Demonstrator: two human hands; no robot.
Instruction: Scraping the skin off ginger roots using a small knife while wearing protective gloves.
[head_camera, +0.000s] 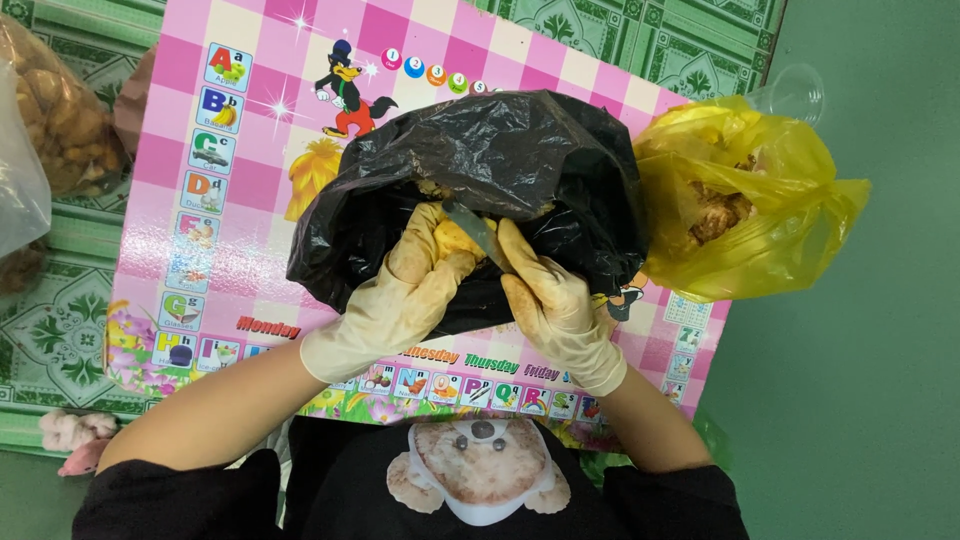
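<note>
I see my left hand (405, 295), in a stained cream glove, holding a yellow piece (455, 240) over the open mouth of the black bag (500, 160); the fingers are curled together around the piece from the left and below, so it sits against the fingertips with its top showing above them. My right hand (555, 300), gloved the same way, grips a small knife (478, 235): the fingers are closed on the handle, which is hidden inside the fist, and the grey blade runs up and left from the index finger to lie across the right edge of the yellow piece, touching it. The two hands are just beside each other, nearly meeting at the fingertips. The black bag sits in the middle of a pink checked mat (200, 120) with picture squares along its edges, and more lumpy brownish pieces show at the bag's rim just above my fingers. A yellow bag (790, 200) holding brown lumps lies touching the black one on its right. A clear bag (55, 120) of similar brown pieces is at the far left, well apart from my hands.
</note>
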